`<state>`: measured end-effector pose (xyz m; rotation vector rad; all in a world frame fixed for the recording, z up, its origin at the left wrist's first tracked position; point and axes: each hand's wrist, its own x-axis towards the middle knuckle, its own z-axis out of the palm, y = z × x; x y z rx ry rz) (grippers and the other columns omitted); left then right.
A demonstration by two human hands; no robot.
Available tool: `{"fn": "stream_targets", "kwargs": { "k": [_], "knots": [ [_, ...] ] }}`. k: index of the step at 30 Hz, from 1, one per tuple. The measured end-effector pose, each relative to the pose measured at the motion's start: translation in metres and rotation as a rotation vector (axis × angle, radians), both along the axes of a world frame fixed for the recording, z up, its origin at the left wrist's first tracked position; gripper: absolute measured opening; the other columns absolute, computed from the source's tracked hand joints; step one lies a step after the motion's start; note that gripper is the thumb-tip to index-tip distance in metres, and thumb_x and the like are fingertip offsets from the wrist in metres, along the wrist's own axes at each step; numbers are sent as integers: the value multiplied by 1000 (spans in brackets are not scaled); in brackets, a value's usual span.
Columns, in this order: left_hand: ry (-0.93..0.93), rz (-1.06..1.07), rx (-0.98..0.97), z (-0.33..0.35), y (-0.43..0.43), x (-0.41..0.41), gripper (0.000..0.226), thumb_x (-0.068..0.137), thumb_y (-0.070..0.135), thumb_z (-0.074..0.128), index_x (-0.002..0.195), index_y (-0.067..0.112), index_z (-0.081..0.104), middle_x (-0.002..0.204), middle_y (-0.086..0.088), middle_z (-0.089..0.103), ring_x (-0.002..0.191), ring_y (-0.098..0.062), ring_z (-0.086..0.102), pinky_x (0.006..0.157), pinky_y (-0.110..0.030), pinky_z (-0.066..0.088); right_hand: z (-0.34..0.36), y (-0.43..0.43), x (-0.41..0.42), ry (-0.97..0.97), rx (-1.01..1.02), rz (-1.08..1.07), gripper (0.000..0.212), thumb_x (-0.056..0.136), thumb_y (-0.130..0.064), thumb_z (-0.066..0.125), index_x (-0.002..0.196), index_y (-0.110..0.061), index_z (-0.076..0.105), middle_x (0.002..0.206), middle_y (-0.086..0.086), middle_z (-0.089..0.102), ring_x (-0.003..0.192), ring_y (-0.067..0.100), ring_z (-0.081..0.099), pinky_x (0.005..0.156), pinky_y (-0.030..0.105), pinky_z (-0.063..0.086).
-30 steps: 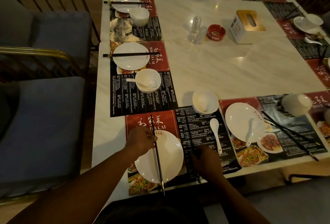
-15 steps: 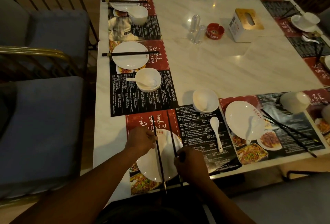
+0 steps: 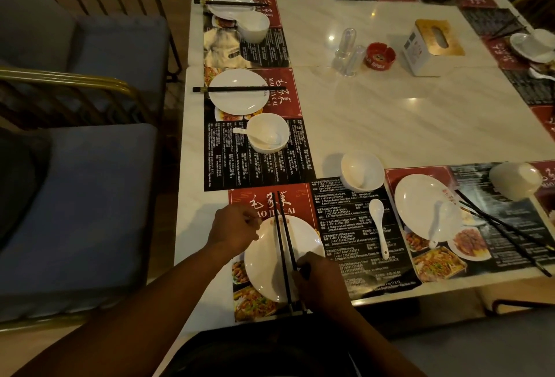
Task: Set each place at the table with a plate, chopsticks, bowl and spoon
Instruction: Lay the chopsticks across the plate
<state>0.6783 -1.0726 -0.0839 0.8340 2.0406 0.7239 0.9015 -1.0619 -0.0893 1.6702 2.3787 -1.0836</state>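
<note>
Head view: the chopsticks [image 3: 281,241] are laid side by side across the plate [image 3: 309,241] at the counter's [image 3: 420,124] near edge. Their near ends are pinched by the right grip [image 3: 318,283]. The left grip [image 3: 234,231] is curled at the plate's far-left rim; whether anything is grasped cannot be told.

White plate [image 3: 267,268], black chopsticks [image 3: 280,241], red-and-black printed placemat [image 3: 345,226], white veined table [image 3: 420,124], red ashtray [image 3: 380,56].

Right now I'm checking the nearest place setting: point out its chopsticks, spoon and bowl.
chopsticks [image 3: 280,241]: head view, mid-shaft over the plate.
spoon [image 3: 380,228]: head view, upper handle.
bowl [image 3: 362,171]: head view, inside bottom.
</note>
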Motion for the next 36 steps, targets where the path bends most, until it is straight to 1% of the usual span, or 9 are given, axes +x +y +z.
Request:
{"fn": "stream_targets", "kwargs": {
  "k": [4, 7, 9, 13, 16, 20, 23, 26, 36],
  "knots": [
    [17, -24, 4, 0, -2, 1, 9, 86, 22, 77, 93, 26, 72, 101, -2, 75, 80, -19, 73, 84, -42, 60, 2, 3, -1, 0, -23, -31, 4, 89, -28, 70, 89, -24, 71, 76, -9, 69, 66, 2, 64, 64, 14, 52],
    [101, -36, 16, 1, -2, 4, 13, 86, 26, 76, 98, 24, 75, 105, 0, 75, 91, -18, 71, 93, -35, 55, 4, 6, -4, 12, -64, -84, 11, 90, -32, 67, 87, -22, 70, 75, -6, 71, 60, 4, 65, 61, 25, 58],
    [152, -49, 19, 3, -2, 6, 16, 87, 26, 75, 102, 21, 75, 108, 0, 74, 98, -18, 69, 93, -29, 50, 6, 8, -8, 11, -76, -109, 17, 86, -39, 72, 92, -23, 68, 79, -4, 73, 58, 3, 65, 56, 21, 55],
    [171, -51, 16, 4, -2, 7, 21, 86, 27, 76, 106, 20, 74, 112, -1, 73, 102, -19, 68, 94, -30, 49, 7, 10, -16, -43, -83, -82, 35, 76, -49, 79, 96, -24, 66, 85, -5, 73, 66, 3, 64, 56, 14, 45],
    [177, -58, 9, 3, -3, 6, 23, 85, 30, 77, 106, 21, 73, 113, 0, 73, 104, -20, 68, 92, -28, 48, 6, 12, -19, -39, -126, -111, 32, 75, -39, 83, 96, -22, 67, 89, -3, 74, 70, 7, 67, 56, 15, 50],
    [179, -69, 6, 2, -3, 5, 25, 84, 32, 78, 106, 20, 74, 112, 1, 73, 103, -20, 68, 93, -30, 50, 6, 12, -21, -58, -115, -99, 29, 77, -35, 81, 100, -23, 68, 91, -4, 73, 77, 9, 68, 66, 20, 56],
    [178, -62, 9, 4, -3, 5, 25, 83, 31, 78, 105, 21, 73, 112, 0, 73, 103, -20, 68, 94, -31, 50, 6, 11, -21, -64, -112, -83, 25, 78, -36, 80, 96, -24, 67, 88, -6, 73, 73, 6, 66, 63, 16, 53],
    [178, -55, 13, 4, -3, 5, 25, 84, 31, 78, 106, 21, 73, 113, 0, 73, 104, -21, 68, 95, -33, 50, 7, 8, -20, -59, -106, -70, 24, 80, -37, 79, 96, -24, 67, 86, -8, 71, 69, 1, 63, 52, 6, 41],
    [177, -61, 21, 4, -3, 6, 24, 84, 28, 78, 105, 19, 71, 115, -2, 72, 105, -22, 67, 94, -31, 50, 6, 7, -21, -59, -98, -56, 25, 82, -37, 78, 99, -22, 68, 90, -6, 73, 72, 3, 63, 53, 6, 39]
  ]
}}
